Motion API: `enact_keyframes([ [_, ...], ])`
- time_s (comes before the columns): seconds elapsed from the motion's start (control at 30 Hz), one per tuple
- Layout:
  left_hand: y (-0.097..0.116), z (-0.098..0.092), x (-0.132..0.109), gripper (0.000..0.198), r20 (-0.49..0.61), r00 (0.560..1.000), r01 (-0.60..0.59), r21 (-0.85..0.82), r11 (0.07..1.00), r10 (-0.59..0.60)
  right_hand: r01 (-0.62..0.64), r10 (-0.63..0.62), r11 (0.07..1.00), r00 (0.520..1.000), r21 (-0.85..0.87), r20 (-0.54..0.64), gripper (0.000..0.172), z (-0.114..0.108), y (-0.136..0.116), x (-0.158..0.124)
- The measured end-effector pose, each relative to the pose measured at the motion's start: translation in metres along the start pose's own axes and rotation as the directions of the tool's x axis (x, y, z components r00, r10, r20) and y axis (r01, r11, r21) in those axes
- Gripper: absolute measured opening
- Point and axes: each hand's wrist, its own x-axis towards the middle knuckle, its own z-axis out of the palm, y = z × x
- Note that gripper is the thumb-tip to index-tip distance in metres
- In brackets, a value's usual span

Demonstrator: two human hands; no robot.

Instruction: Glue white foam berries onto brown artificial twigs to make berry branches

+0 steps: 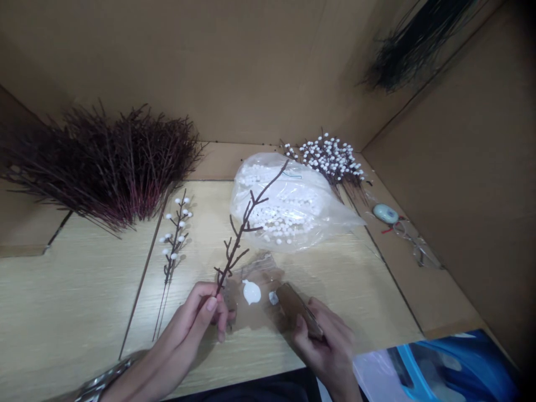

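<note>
- Holding bare twig (247, 223) upright in left hand (201, 315), tip toward 1 o'clock.
- Gripping brown tool (298, 315) (glue applicator, probably) in right hand (324, 340).
- Next: dabbing white glue (251, 291), steadily, at desk (355, 290) centre.

Both forearms are bare, with no sleeves showing. A silver metal watch band (103, 384) circles the wrist behind the left hand (201, 315). The right hand (324, 340) wears nothing.
</note>
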Motion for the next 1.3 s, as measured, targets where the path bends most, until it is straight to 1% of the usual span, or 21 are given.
enact_keyframes([
  [0.13,0.000,0.000,-0.001,0.029,-0.008,1.000,0.004,0.001,1.000,-0.004,-0.009,0.007,0.999,0.998,0.041,0.055,0.027,0.001,0.001,0.001],
  [0.3,-0.003,-0.001,0.000,0.030,0.001,1.000,-0.007,0.011,1.000,0.007,0.018,-0.022,0.998,0.997,0.054,0.068,0.026,0.000,0.000,0.001],
  [0.4,-0.005,-0.001,0.000,0.030,-0.003,1.000,-0.006,0.031,1.000,0.007,0.024,-0.028,0.999,0.996,0.045,0.084,0.024,-0.001,-0.001,0.005],
  [0.5,-0.004,-0.001,-0.001,0.030,0.000,1.000,-0.001,0.014,1.000,0.001,0.033,-0.037,0.999,0.995,0.038,0.092,0.024,-0.001,-0.004,0.010],
  [0.57,-0.001,0.000,-0.001,0.030,-0.001,1.000,-0.002,-0.005,1.000,0.002,0.035,-0.036,0.999,0.998,0.021,0.052,0.022,-0.002,-0.004,0.009],
  [0.63,0.002,0.001,0.000,0.030,-0.001,1.000,-0.002,-0.010,1.000,0.002,0.015,-0.017,1.000,0.998,-0.025,-0.057,0.017,-0.003,-0.001,0.003],
  [0.7,0.003,0.001,0.000,0.030,-0.005,1.000,-0.003,-0.004,1.000,0.003,-0.050,0.036,0.996,0.983,-0.071,-0.178,0.010,-0.004,0.002,-0.006],
  [0.73,0.004,0.001,0.000,0.030,-0.007,1.000,-0.001,0.001,1.000,0.001,-0.091,0.074,0.993,0.976,-0.077,-0.205,0.007,-0.004,0.004,-0.010],
  [0.8,0.003,0.002,0.000,0.030,-0.013,1.000,0.004,0.000,1.000,-0.004,-0.153,0.140,0.987,0.973,-0.057,-0.186,0.005,-0.005,0.007,-0.015],
  [0.87,0.001,0.002,0.001,0.029,-0.014,1.000,0.011,-0.011,1.000,-0.011,-0.158,0.151,0.987,0.976,-0.036,-0.154,0.006,-0.004,0.008,-0.015],
  [0.97,-0.002,0.002,0.002,0.028,-0.022,1.000,0.005,-0.024,1.000,-0.005,-0.112,0.102,0.992,0.982,-0.055,-0.158,0.007,-0.004,0.005,-0.008],
  [1.1,-0.001,0.002,0.002,0.028,-0.020,1.000,-0.005,-0.027,1.000,0.005,-0.050,0.041,0.996,0.991,-0.068,-0.125,0.012,-0.004,-0.001,-0.001],
  [1.2,0.000,0.002,0.002,0.027,-0.017,1.000,-0.020,-0.036,0.999,0.019,-0.035,0.027,0.996,0.994,-0.078,-0.106,0.016,-0.003,-0.003,-0.001],
  [1.3,0.002,0.003,0.001,0.028,-0.014,0.999,-0.037,-0.029,0.999,0.036,-0.031,0.026,0.996,0.998,-0.085,-0.058,0.020,-0.002,-0.002,-0.002],
])
